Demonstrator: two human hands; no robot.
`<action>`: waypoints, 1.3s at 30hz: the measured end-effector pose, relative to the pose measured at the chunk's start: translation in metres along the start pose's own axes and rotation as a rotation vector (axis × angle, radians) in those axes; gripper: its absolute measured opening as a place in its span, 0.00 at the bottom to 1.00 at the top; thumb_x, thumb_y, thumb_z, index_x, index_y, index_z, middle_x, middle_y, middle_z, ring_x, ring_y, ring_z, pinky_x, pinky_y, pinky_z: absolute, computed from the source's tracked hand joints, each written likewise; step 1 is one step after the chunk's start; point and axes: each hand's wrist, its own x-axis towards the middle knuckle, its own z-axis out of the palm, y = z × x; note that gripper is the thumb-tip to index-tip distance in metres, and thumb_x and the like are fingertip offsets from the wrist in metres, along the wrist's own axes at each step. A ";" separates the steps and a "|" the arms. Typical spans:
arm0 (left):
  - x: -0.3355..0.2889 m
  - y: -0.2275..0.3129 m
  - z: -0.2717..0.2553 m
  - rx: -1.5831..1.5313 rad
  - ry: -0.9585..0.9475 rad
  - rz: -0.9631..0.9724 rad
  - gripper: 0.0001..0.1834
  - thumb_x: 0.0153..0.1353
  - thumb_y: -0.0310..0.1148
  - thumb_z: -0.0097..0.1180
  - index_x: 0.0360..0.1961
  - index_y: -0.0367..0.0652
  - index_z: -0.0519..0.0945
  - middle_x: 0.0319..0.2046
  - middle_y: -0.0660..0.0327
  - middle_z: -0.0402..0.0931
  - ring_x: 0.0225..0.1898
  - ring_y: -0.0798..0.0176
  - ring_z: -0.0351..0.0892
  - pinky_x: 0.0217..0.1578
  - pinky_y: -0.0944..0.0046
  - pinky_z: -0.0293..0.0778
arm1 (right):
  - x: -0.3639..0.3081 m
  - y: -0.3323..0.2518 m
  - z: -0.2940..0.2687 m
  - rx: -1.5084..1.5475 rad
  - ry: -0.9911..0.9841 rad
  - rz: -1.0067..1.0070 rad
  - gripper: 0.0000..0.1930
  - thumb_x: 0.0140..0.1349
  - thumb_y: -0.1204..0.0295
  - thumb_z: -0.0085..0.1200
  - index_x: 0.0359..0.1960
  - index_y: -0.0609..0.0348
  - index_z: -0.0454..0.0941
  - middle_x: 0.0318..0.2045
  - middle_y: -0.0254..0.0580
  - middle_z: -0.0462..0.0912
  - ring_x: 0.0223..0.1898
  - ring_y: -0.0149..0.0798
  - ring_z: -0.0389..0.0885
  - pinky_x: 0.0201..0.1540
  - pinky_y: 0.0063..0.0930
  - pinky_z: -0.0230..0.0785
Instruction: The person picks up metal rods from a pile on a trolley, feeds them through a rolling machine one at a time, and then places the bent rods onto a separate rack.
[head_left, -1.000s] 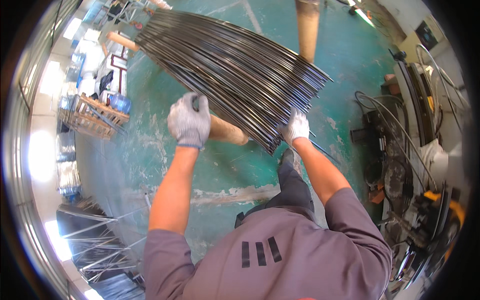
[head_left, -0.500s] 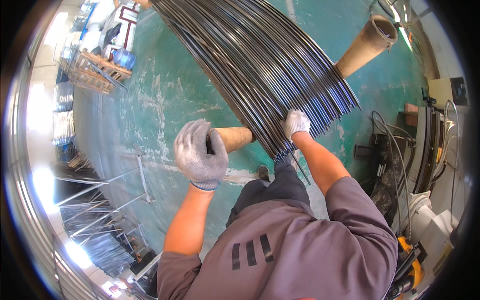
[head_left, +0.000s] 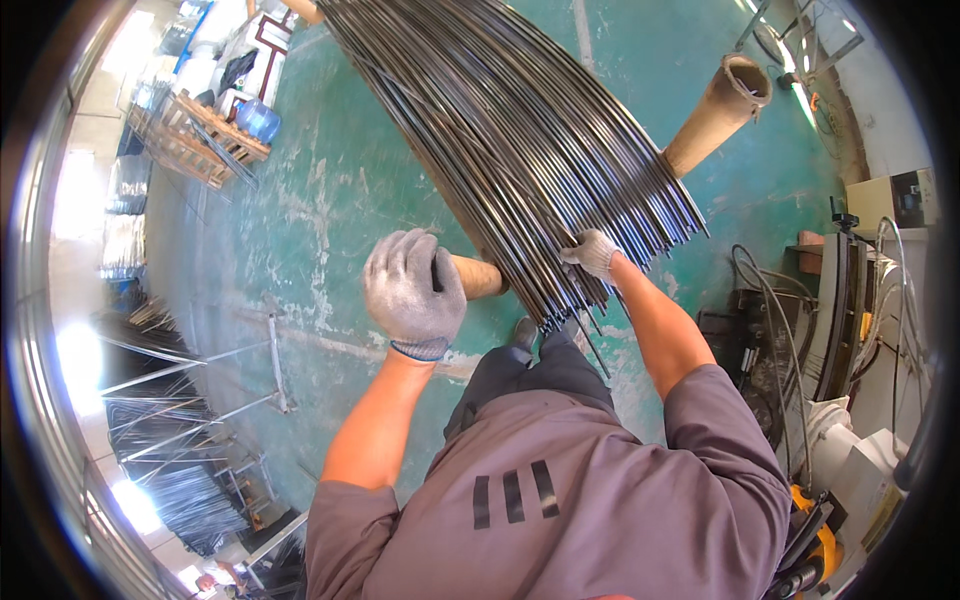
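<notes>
A wide layer of long, thin dark metal rods (head_left: 520, 140) runs from the far upper left to just in front of my legs. My left hand (head_left: 415, 290), in a grey-coated glove, is closed over the near end of a brown tube-like post (head_left: 478, 277) standing at the rods' left side. The palm hides that end. My right hand (head_left: 594, 254), in a whitish glove, lies at the rods' near ends with its fingers closed on a rod; the exact grip is partly hidden. A few rod ends (head_left: 596, 352) stick out past the others below it.
A second brown hollow post (head_left: 718, 115) rises at the rods' right side. Cables and machinery (head_left: 850, 300) stand along the right. At the left are a metal rack (head_left: 200, 365) with rod stock, a wooden pallet crate (head_left: 190, 140) and a blue water bottle (head_left: 257, 120).
My right hand has shifted slightly down and turned, its fingers now pointing left across the rods. More rod ends stick out near it. My left hand stays on the post.
</notes>
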 end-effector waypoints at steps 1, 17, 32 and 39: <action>-0.002 0.003 -0.003 -0.005 -0.018 0.059 0.10 0.55 0.22 0.65 0.40 0.41 0.84 0.42 0.53 0.84 0.48 0.44 0.85 0.55 0.47 0.78 | -0.010 -0.003 0.001 0.188 -0.070 0.034 0.17 0.69 0.65 0.65 0.48 0.68 0.82 0.31 0.48 0.86 0.28 0.40 0.85 0.33 0.38 0.80; -0.147 0.001 0.175 -1.868 -1.002 -1.520 0.25 0.74 0.54 0.59 0.53 0.41 0.79 0.46 0.53 0.84 0.48 0.47 0.84 0.56 0.44 0.79 | -0.402 0.085 0.119 -0.435 0.514 0.444 0.25 0.59 0.45 0.70 0.38 0.57 0.85 0.34 0.58 0.86 0.40 0.61 0.86 0.43 0.48 0.77; -0.122 0.148 0.072 -2.100 -1.237 -1.496 0.05 0.64 0.25 0.59 0.40 0.35 0.81 0.35 0.52 0.78 0.39 0.50 0.75 0.57 0.42 0.75 | -0.696 0.320 0.243 -0.454 1.163 0.912 0.04 0.53 0.78 0.56 0.31 0.59 0.79 0.35 0.58 0.84 0.46 0.62 0.82 0.53 0.52 0.73; -0.088 0.281 0.033 -2.172 -1.183 -1.032 0.09 0.69 0.22 0.59 0.49 0.41 0.81 0.42 0.55 0.83 0.45 0.57 0.81 0.60 0.49 0.76 | -0.761 0.518 0.272 0.395 2.109 1.132 0.12 0.65 0.73 0.50 0.43 0.63 0.84 0.41 0.48 0.87 0.51 0.54 0.85 0.61 0.49 0.72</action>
